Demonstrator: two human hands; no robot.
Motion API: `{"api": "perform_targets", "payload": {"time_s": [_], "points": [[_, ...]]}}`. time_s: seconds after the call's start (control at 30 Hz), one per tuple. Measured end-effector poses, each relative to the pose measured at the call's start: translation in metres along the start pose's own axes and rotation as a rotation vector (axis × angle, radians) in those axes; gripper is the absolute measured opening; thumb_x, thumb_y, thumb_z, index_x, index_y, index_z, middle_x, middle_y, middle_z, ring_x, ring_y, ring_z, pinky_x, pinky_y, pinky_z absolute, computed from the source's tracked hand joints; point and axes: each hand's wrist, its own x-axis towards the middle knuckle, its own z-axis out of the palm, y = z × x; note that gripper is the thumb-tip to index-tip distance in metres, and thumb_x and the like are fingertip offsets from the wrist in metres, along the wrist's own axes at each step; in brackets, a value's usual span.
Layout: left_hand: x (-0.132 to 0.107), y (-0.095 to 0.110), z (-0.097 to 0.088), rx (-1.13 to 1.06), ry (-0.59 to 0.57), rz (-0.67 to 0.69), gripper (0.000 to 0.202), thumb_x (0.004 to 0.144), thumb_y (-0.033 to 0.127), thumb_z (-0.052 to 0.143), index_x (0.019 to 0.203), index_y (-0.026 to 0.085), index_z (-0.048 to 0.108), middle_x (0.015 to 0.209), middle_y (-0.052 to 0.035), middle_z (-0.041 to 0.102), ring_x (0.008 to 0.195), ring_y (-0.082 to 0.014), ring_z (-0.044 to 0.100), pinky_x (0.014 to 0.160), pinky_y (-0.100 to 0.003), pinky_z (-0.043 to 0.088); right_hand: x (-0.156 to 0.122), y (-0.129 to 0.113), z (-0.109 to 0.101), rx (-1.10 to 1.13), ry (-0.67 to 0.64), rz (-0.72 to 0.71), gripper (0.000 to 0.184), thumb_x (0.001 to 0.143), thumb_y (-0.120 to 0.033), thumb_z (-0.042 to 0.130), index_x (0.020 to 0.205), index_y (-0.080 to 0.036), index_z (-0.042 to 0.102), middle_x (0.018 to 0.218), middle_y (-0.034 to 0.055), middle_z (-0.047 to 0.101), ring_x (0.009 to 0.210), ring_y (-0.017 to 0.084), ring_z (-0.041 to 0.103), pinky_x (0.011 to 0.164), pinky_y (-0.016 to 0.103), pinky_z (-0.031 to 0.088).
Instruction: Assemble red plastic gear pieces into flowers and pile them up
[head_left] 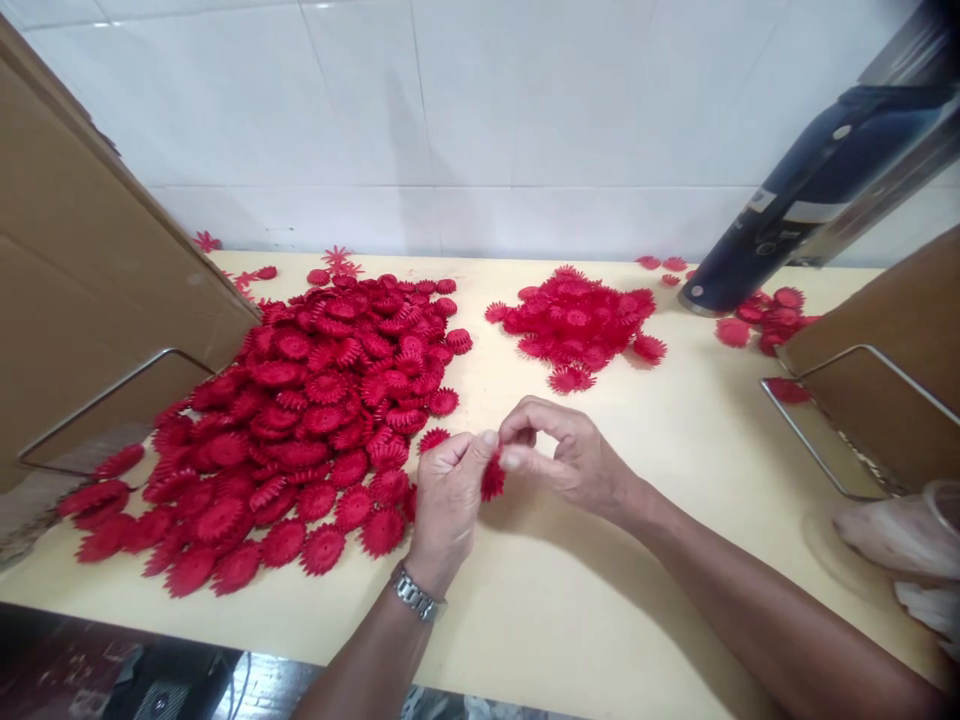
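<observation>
Between my two hands is a small red flower-like disc (493, 478) with a toothed edge, partly hidden by fingers. My left hand (454, 490), with a metal watch (415, 592) on its wrist, pinches the disc from the left. My right hand (566, 455) has thumb and forefinger pinched at the disc's upper right side. Left of my hands spreads a large heap of similar red discs (322, 400). Beyond my hands lies a smaller pile of red fringed pieces (577, 315).
Cardboard (90, 200) with a wire stand (97, 405) borders the left; another cardboard piece (892, 340) with a wire stand (825, 460) is at right. A dark blue bottle-like cylinder (787, 205) leans at back right near loose red pieces (772, 315). A clear cup (911, 530) sits at the right edge.
</observation>
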Motion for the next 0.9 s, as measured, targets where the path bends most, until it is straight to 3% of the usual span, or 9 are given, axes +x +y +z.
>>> {"api": "perform_targets", "payload": {"time_s": [0.1,0.23,0.3,0.4,0.5,0.6,0.7,0.8,0.9], "points": [[0.000,-0.003,0.000,-0.019,0.012,0.005,0.041,0.076,0.044,0.058,0.051,0.016,0.042,0.048,0.0058,0.033,0.046,-0.0056,0.030,0.043,-0.019,0.025,-0.002,0.001,0.006,0.060,-0.071,0.080,0.013,0.073,-0.023,0.064,0.073,-0.016,0.053,0.062,-0.0031,0.053,0.056,0.009,0.048,0.053,0.021,0.041],[-0.001,-0.003,0.000,-0.060,-0.053,-0.037,0.035,0.078,0.046,0.054,0.061,0.016,0.050,0.054,0.0046,0.040,0.048,-0.0056,0.034,0.044,-0.018,0.026,-0.001,0.003,0.008,-0.006,-0.068,0.090,0.008,0.077,-0.016,0.053,0.069,-0.016,0.054,0.060,-0.0023,0.054,0.053,0.008,0.047,0.051,0.020,0.039],[-0.002,-0.002,-0.001,-0.032,-0.126,-0.060,0.025,0.075,0.040,0.060,0.069,0.016,0.055,0.057,0.0051,0.044,0.045,-0.0038,0.032,0.041,-0.017,0.024,0.001,0.006,0.005,-0.075,0.024,0.097,0.012,0.078,-0.015,0.049,0.068,-0.016,0.053,0.059,-0.0019,0.054,0.052,0.008,0.047,0.049,0.020,0.038],[-0.003,0.001,0.000,-0.013,-0.183,-0.107,0.019,0.071,0.033,0.064,0.071,0.015,0.057,0.055,0.0055,0.046,0.041,-0.0024,0.029,0.038,-0.017,0.019,0.004,0.019,-0.010,-0.263,0.278,0.114,0.015,0.079,-0.015,0.044,0.067,-0.017,0.052,0.058,-0.0014,0.053,0.050,0.009,0.046,0.047,0.021,0.036],[-0.003,0.003,0.001,-0.064,-0.119,-0.158,0.020,0.066,0.031,0.067,0.071,0.014,0.058,0.052,0.0054,0.045,0.040,-0.0026,0.031,0.037,-0.017,0.018,0.007,0.042,-0.037,-0.655,0.495,0.074,0.015,0.080,-0.019,0.046,0.069,-0.017,0.055,0.064,0.0025,0.057,0.059,0.014,0.050,0.056,0.026,0.040],[-0.002,0.005,0.001,-0.112,-0.051,-0.156,0.021,0.063,0.029,0.069,0.072,0.013,0.059,0.052,0.0049,0.047,0.039,-0.0025,0.031,0.037,-0.017,0.018,0.009,0.055,-0.055,-0.920,0.522,-0.001,0.013,0.081,-0.023,0.050,0.079,-0.017,0.062,0.092,0.0104,0.061,0.087,0.023,0.054,0.076,0.038,0.042],[-0.002,0.005,0.001,-0.130,-0.030,-0.088,0.023,0.066,0.031,0.067,0.063,0.014,0.053,0.051,0.0059,0.044,0.040,-0.0022,0.028,0.037,-0.017,0.016,0.009,0.043,-0.051,-0.736,0.454,-0.081,0.015,0.082,-0.027,0.052,0.087,-0.018,0.063,0.100,0.0109,0.059,0.092,0.023,0.054,0.078,0.037,0.044],[-0.003,0.002,-0.001,-0.100,-0.040,-0.021,0.028,0.072,0.034,0.063,0.059,0.015,0.047,0.052,0.0062,0.041,0.043,-0.0028,0.028,0.039,-0.017,0.019,0.008,0.017,-0.029,-0.328,0.234,-0.088,0.015,0.084,-0.028,0.051,0.081,-0.017,0.061,0.079,0.0053,0.060,0.072,0.015,0.056,0.064,0.028,0.045],[-0.003,-0.003,-0.002,-0.051,-0.026,0.034,0.035,0.075,0.037,0.060,0.055,0.015,0.044,0.051,0.0058,0.039,0.047,-0.0043,0.031,0.043,-0.018,0.024,0.004,-0.003,-0.008,-0.050,0.024,-0.027,0.010,0.077,-0.026,0.061,0.077,-0.017,0.058,0.071,0.0006,0.058,0.065,0.011,0.052,0.061,0.024,0.044]]}}
